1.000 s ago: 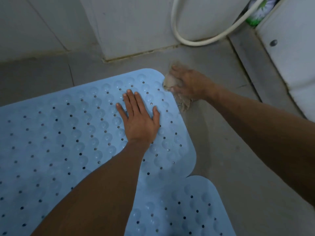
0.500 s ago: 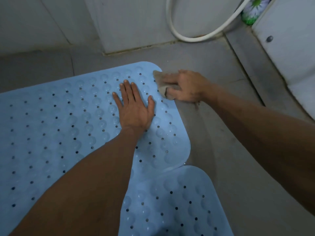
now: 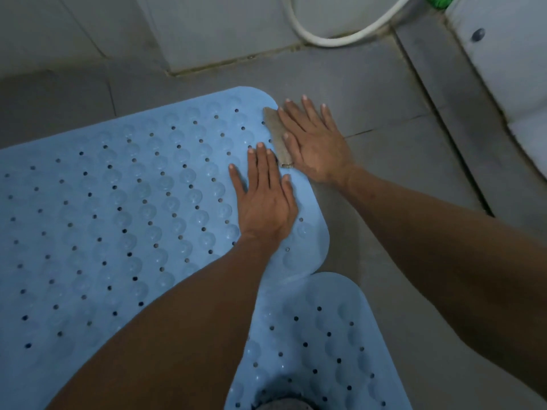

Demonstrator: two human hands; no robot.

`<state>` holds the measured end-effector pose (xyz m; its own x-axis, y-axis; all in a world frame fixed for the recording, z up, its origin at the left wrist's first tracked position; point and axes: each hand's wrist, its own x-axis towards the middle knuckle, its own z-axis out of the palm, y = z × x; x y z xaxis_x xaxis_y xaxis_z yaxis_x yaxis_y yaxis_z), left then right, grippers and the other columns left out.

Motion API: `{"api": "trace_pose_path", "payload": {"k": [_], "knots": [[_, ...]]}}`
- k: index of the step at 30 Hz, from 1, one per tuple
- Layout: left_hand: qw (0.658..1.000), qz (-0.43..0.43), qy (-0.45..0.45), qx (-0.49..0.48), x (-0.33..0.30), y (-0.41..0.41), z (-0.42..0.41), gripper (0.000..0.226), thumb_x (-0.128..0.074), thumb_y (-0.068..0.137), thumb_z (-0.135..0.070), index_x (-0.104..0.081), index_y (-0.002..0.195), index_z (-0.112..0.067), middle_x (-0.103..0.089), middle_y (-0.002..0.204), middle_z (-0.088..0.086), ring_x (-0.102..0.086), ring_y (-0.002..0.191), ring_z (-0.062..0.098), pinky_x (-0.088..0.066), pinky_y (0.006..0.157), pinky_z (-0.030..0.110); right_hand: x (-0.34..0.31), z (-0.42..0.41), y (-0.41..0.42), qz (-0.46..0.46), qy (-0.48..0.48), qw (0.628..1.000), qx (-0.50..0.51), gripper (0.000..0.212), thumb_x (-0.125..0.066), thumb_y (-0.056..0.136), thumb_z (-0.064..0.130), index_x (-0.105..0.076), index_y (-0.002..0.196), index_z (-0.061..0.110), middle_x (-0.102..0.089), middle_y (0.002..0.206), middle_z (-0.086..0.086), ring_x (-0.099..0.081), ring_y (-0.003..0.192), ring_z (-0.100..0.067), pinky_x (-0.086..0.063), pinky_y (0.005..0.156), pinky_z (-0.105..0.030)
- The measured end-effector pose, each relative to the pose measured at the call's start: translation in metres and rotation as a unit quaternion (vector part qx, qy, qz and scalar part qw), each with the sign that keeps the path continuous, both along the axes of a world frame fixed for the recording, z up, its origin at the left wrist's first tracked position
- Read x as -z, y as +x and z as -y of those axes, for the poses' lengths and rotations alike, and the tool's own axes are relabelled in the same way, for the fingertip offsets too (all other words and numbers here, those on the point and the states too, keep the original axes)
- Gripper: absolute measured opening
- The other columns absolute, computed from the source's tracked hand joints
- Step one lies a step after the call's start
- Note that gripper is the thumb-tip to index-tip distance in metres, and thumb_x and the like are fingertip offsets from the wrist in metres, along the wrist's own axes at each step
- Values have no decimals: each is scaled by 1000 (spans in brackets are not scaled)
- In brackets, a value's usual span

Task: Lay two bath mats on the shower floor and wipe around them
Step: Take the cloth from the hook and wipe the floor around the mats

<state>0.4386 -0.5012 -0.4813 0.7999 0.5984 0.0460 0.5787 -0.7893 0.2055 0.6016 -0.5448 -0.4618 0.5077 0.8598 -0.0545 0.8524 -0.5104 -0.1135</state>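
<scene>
Blue rubber mat (image 3: 118, 217) lies on the grey floor (image 3: 384, 261), a second mat (image 3: 310, 350) just below it. Left hand (image 3: 263, 202) rests flat, gripping nothing. Right hand (image 3: 316, 143) presses a cloth (image 3: 276, 134) open-palmed at the mat's edge. Wiping is underway; next, probably sweep along the border.

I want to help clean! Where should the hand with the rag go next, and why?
Probably slide the right hand and its rag down the floor along the big mat edge, toward the small mat. The rag lies flat under that hand at the mat's far corner, and the left hand presses the mat flat, so the strip beside it looks next.
</scene>
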Motion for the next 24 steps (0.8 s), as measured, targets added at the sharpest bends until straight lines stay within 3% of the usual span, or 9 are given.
{"api": "trace_pose_path", "payload": {"k": [11, 15, 18, 24], "knots": [[998, -28, -35, -34, -13, -3, 11, 62, -10, 104, -34, -13, 154, 2, -5, 164, 17, -2, 152, 30, -2, 122, 55, -6, 165, -110, 13, -30, 999, 31, 56, -21, 106, 36, -25, 159, 19, -21, 167, -1, -10, 156, -28, -9, 124, -54], [998, 20, -39, -36, -16, -43, 66, 61, -21, 106, -35, -19, 153, 3, -13, 162, 21, -10, 151, 33, -10, 121, 56, -13, 155, -96, 14, -24, 999, -37, 56, -30, 105, 32, -32, 156, 10, -23, 165, -8, -15, 155, -28, -15, 124, -51], [999, 1, -43, -16, -7, -72, 87, 60, -23, 106, -34, -15, 155, 0, -9, 164, 17, -6, 152, 30, -9, 121, 56, -4, 147, -83, -7, -12, 993, -115, 55, -28, 105, 28, -31, 156, 7, -24, 165, -9, -19, 154, -23, -18, 125, -44], [999, -13, -37, -15, -5, -69, 87, 59, -21, 106, -32, -12, 155, -1, -6, 164, 16, -2, 153, 28, -6, 121, 56, -1, 147, -81, -1, -1, 992, -127, 56, -25, 105, 28, -29, 156, 3, -24, 165, -12, -20, 154, -23, -17, 126, -42]]}}
